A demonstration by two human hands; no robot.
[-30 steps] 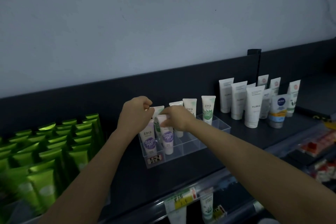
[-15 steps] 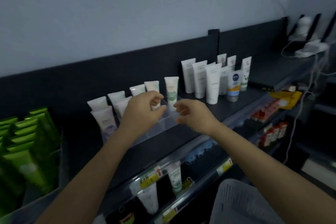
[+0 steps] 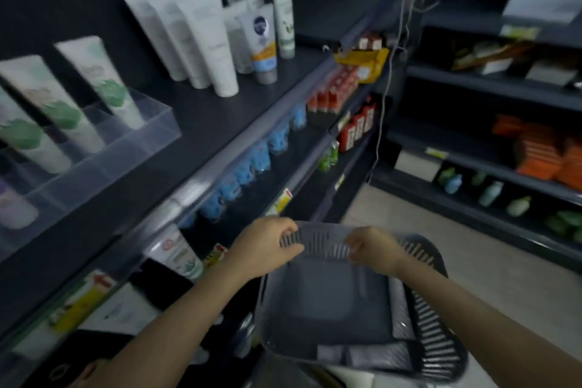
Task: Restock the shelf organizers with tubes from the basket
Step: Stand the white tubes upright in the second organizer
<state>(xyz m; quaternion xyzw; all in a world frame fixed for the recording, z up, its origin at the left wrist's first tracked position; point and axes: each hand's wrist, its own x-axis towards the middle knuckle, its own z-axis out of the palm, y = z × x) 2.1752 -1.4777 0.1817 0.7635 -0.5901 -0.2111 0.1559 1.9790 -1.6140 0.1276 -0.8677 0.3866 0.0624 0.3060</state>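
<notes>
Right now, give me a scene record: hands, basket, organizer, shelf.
left hand: grips the far rim of the basket
right hand: grips the same rim, beside the left hand
basket: grey, slotted walls, held below the top shelf
basket contents: nothing plainly visible inside; near edge too blurred to tell
organizer: clear, on the top shelf at left, holds green-print tubes
loose stock: white tubes stand on the top shelf, right of the organizer
</notes>
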